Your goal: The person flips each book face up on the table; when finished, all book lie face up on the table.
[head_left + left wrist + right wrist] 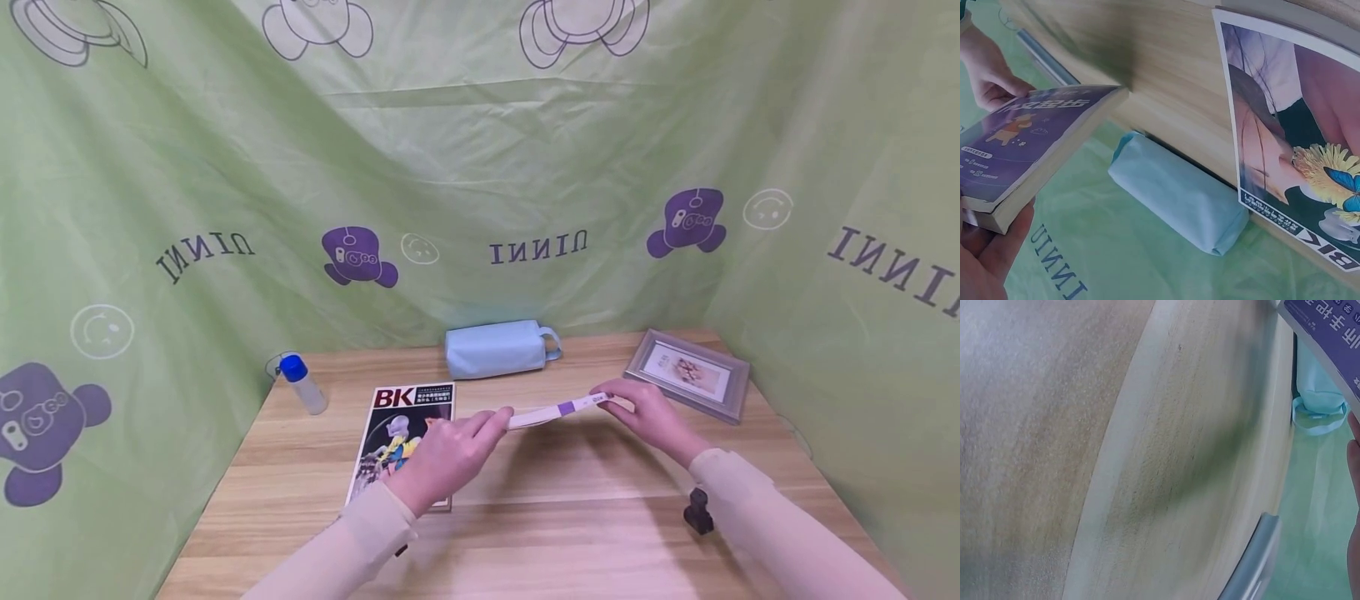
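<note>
While the purple book [551,412] hangs level above the table [570,500], just in front of the blue pouch [497,349], its long axis runs crosswise from one hand to the other. The left hand [442,454] pinches the book's near-left end, over the magazine [405,437]; the right hand [648,415] grips the far-right end, beside the picture frame [690,373]. Neither hand is nearer: each holds one end, fingers curled round the edge.

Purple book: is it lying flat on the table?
No, the purple book is held in the air between the left hand and right hand, above the table.
</note>
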